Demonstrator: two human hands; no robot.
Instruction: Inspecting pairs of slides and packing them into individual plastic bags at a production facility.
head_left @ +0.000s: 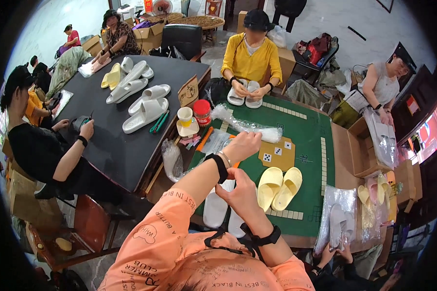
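Observation:
My left hand [244, 146] reaches over the green table with its fingers curled downward. A black band and a silvery bracelet [225, 158] are on that wrist. Past its fingers lies a bundle of clear plastic bags [257, 129]; contact with it cannot be made out. Close under the left wrist is my right hand [242, 195], thumb and forefinger apart, with no object visible in it. White slippers [215, 206] lie below my hands, partly covered by my right arm. To the right sits a pair of pale yellow slippers [279, 189] side by side.
Rows of tiles [324, 165] edge the green table [308, 206]. A red-lidded jar [202, 112] and a yellow cup [184, 115] stand at left. White slippers [145, 115] lie on the dark table. Across from me, a person in yellow [253, 58] handles slippers. Bagged slippers [341, 225] lie at right.

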